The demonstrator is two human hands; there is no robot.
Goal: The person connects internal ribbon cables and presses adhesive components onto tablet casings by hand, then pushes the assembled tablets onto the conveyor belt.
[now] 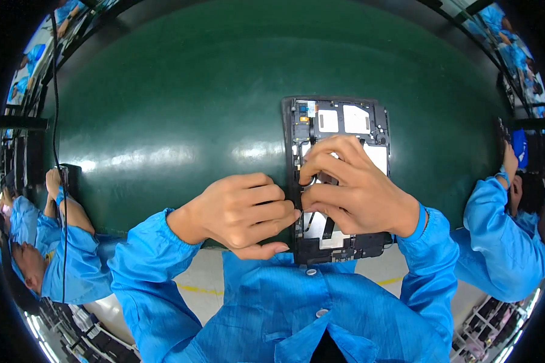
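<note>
An opened tablet-like device [375,158] lies at the edge of the green table, its white panels, black frame and small circuit parts exposed. Over its middle is my right hand [363,190], thumb and fingers bent inward close to the left edge; whatever they pinch is too small to make out. My left hand [239,212] is beside that edge with its fingers curled and thumb lower down. Its fingertips meet the frame close to my right fingertips, and what they grip there is hidden. A black strip [329,227] runs below my right hand.
The green table [163,91] stretches away ahead and to both sides. A black cable [56,109] hangs down at the left. Co-workers in blue sit on the left [72,254] and on the right [502,242], their hands at the table's sides.
</note>
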